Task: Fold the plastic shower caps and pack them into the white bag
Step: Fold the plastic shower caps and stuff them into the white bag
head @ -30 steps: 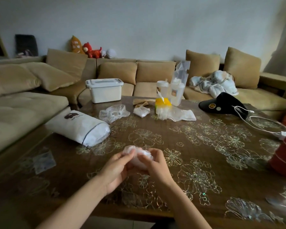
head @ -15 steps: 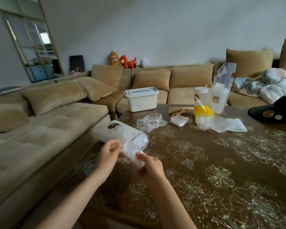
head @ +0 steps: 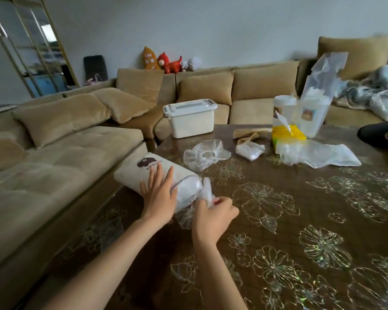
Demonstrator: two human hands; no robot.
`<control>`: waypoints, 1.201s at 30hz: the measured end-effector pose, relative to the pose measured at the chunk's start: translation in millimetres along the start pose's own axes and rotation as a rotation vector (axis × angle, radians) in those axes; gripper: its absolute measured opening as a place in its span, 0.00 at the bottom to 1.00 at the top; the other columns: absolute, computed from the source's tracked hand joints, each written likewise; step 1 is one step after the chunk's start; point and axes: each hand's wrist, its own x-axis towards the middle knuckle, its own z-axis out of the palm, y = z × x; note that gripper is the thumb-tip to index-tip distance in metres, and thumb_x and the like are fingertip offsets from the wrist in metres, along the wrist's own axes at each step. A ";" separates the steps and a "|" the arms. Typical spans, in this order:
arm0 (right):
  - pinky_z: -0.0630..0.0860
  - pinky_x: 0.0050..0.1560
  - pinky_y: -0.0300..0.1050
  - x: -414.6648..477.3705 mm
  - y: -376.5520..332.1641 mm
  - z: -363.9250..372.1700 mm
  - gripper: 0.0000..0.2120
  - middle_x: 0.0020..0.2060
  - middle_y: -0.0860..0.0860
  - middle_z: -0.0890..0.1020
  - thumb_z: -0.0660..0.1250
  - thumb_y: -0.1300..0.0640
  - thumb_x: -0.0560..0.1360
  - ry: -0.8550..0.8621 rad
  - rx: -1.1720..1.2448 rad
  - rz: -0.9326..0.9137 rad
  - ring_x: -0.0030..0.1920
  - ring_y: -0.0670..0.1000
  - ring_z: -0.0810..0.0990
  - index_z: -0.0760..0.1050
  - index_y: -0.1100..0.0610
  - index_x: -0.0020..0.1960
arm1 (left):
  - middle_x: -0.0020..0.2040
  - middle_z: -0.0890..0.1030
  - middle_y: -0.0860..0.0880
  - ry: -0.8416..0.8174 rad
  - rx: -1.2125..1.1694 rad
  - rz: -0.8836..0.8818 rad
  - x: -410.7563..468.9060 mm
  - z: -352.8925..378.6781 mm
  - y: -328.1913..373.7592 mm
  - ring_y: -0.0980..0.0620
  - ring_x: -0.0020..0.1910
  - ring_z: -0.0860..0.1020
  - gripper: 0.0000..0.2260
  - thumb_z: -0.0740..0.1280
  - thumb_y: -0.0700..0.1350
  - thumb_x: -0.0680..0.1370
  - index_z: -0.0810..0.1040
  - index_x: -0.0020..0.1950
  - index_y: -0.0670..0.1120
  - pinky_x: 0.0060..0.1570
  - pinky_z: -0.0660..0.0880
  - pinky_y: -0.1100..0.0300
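The white bag with a brown bear print lies on its side at the table's left edge, its open mouth facing me and showing clear plastic inside. My left hand rests flat on the bag with straight fingers. My right hand pinches a folded clear shower cap at the bag's mouth. Another shower cap lies loose and unfolded on the table behind the bag. A small folded plastic bundle sits further right.
A brown table with a floral cover holds a white lidded box, a yellow pack with clear plastic sheeting, a tall clear bag and a black cap. A tan sofa wraps the left and back.
The view swung left toward the bag. My hands carried the folded cap from the table's middle to the bag's mouth; my left hand let go and now lies flat on the bag.
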 end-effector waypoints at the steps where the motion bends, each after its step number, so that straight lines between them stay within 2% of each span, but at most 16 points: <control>1: 0.67 0.43 0.44 -2.5 -1.2 5.1 0.06 0.48 0.53 0.68 0.64 0.64 0.71 -0.052 -0.030 -0.043 0.43 0.54 0.72 0.67 0.58 0.45 | 0.78 0.42 0.48 -0.004 -0.052 -0.008 -0.4 0.1 -0.6 0.50 0.76 0.39 0.23 0.51 0.47 0.83 0.50 0.77 0.52 0.72 0.41 0.47; 4: 0.66 0.43 0.40 0.4 -3.7 16.5 0.08 0.44 0.51 0.73 0.66 0.62 0.72 -0.247 0.026 -0.063 0.43 0.51 0.73 0.67 0.55 0.45 | 0.78 0.44 0.48 -0.019 -0.209 0.000 -6.8 0.2 3.6 0.51 0.76 0.40 0.21 0.51 0.45 0.83 0.53 0.77 0.52 0.73 0.41 0.49; 8: 0.65 0.31 0.32 11.3 -11.0 15.9 0.06 0.33 0.48 0.74 0.66 0.62 0.72 -0.387 0.073 -0.044 0.33 0.45 0.70 0.70 0.58 0.39 | 0.78 0.46 0.49 -0.025 -0.436 0.047 -17.2 -7.9 19.8 0.52 0.76 0.41 0.20 0.52 0.43 0.83 0.56 0.76 0.52 0.74 0.40 0.49; 11: 0.71 0.30 0.39 16.3 -22.7 7.4 0.05 0.34 0.54 0.77 0.61 0.63 0.75 -0.566 0.361 0.312 0.35 0.50 0.74 0.74 0.60 0.41 | 0.78 0.46 0.50 -0.081 -0.557 0.042 -21.7 -14.2 29.5 0.53 0.76 0.40 0.20 0.52 0.45 0.83 0.57 0.75 0.54 0.74 0.41 0.47; 13: 0.75 0.40 0.44 13.3 -22.2 -0.4 0.08 0.43 0.58 0.78 0.56 0.60 0.76 -0.675 0.644 0.584 0.42 0.54 0.76 0.72 0.62 0.45 | 0.78 0.46 0.51 -0.102 -0.571 0.033 -28.5 -13.6 25.5 0.53 0.76 0.41 0.19 0.52 0.46 0.83 0.57 0.75 0.55 0.74 0.42 0.46; 16: 0.68 0.61 0.53 2.1 -17.9 -9.2 0.23 0.58 0.63 0.76 0.49 0.47 0.80 -0.826 0.724 0.703 0.58 0.60 0.74 0.73 0.63 0.58 | 0.78 0.45 0.50 -0.100 -0.499 0.036 -42.0 -4.8 15.3 0.51 0.76 0.41 0.19 0.53 0.45 0.83 0.59 0.74 0.55 0.74 0.44 0.46; 19: 0.67 0.62 0.49 -7.9 -16.3 -7.0 0.33 0.62 0.60 0.76 0.47 0.37 0.79 -0.844 0.654 0.723 0.63 0.57 0.74 0.68 0.62 0.68 | 0.77 0.43 0.51 -0.070 -0.392 0.060 -60.3 5.6 8.3 0.50 0.76 0.39 0.19 0.52 0.45 0.83 0.57 0.74 0.55 0.74 0.42 0.47; 21: 0.69 0.62 0.49 -14.6 -12.0 0.3 0.36 0.59 0.59 0.78 0.48 0.34 0.77 -0.844 0.626 0.754 0.60 0.56 0.76 0.70 0.62 0.68 | 0.76 0.38 0.53 -0.102 -0.283 0.057 -69.3 9.8 -2.1 0.54 0.74 0.34 0.20 0.45 0.54 0.82 0.49 0.74 0.57 0.74 0.39 0.51; 23: 0.67 0.66 0.49 -16.2 -11.5 7.4 0.35 0.62 0.59 0.77 0.52 0.34 0.76 -0.825 0.553 0.746 0.62 0.56 0.75 0.70 0.61 0.68 | 0.73 0.30 0.53 -0.121 -0.149 0.072 -64.0 14.8 -16.4 0.57 0.69 0.28 0.29 0.36 0.64 0.73 0.40 0.73 0.57 0.74 0.38 0.53; 25: 0.68 0.63 0.44 -14.3 -12.0 11.8 0.28 0.65 0.57 0.75 0.55 0.39 0.78 -0.811 0.459 0.653 0.59 0.52 0.76 0.71 0.59 0.68 | 0.71 0.25 0.52 -0.064 -0.030 0.142 -53.4 27.7 -32.0 0.59 0.66 0.22 0.39 0.31 0.70 0.67 0.35 0.75 0.53 0.73 0.43 0.48; 26: 0.69 0.60 0.41 -10.4 -11.8 12.7 0.24 0.64 0.55 0.76 0.56 0.43 0.79 -0.805 0.363 0.558 0.56 0.50 0.77 0.72 0.59 0.66 | 0.74 0.28 0.49 -0.017 0.002 0.204 -47.4 35.9 -34.5 0.58 0.68 0.23 0.39 0.35 0.69 0.70 0.37 0.76 0.50 0.71 0.50 0.44; 28: 0.71 0.57 0.40 -5.7 -15.7 12.0 0.16 0.57 0.54 0.80 0.57 0.50 0.80 -0.764 0.134 0.349 0.53 0.50 0.77 0.76 0.57 0.60 | 0.78 0.44 0.46 0.040 0.007 0.278 -36.3 50.7 -38.1 0.52 0.76 0.38 0.33 0.50 0.59 0.74 0.45 0.77 0.53 0.63 0.63 0.39; 30: 0.73 0.47 0.41 -3.5 -18.6 8.7 0.10 0.42 0.52 0.80 0.58 0.55 0.77 -0.697 -0.095 0.149 0.45 0.50 0.78 0.77 0.54 0.44 | 0.77 0.53 0.43 0.086 0.059 0.307 -25.7 58.8 -34.1 0.43 0.75 0.52 0.33 0.54 0.54 0.74 0.48 0.77 0.54 0.60 0.68 0.37; 31: 0.74 0.44 0.42 -0.4 -18.9 5.2 0.10 0.37 0.51 0.79 0.59 0.56 0.75 -0.655 -0.191 0.060 0.41 0.51 0.77 0.76 0.55 0.39 | 0.76 0.55 0.43 0.149 0.088 0.331 -19.9 64.5 -35.9 0.42 0.75 0.53 0.30 0.53 0.54 0.75 0.50 0.77 0.54 0.60 0.67 0.35; 33: 0.75 0.47 0.42 10.1 -21.9 -11.8 0.08 0.43 0.51 0.82 0.59 0.59 0.74 -0.549 -0.325 -0.132 0.44 0.50 0.79 0.78 0.55 0.45 | 0.77 0.55 0.44 0.243 0.103 0.293 -10.6 65.4 -33.3 0.47 0.76 0.47 0.24 0.46 0.58 0.80 0.58 0.75 0.53 0.64 0.56 0.32; 36: 0.74 0.52 0.41 51.2 -19.7 -41.8 0.09 0.50 0.47 0.79 0.59 0.59 0.77 -0.412 -0.515 -0.503 0.50 0.47 0.77 0.77 0.53 0.52 | 0.75 0.60 0.43 0.483 -0.206 0.075 -8.9 54.5 9.4 0.47 0.76 0.51 0.31 0.40 0.61 0.80 0.71 0.69 0.47 0.68 0.40 0.36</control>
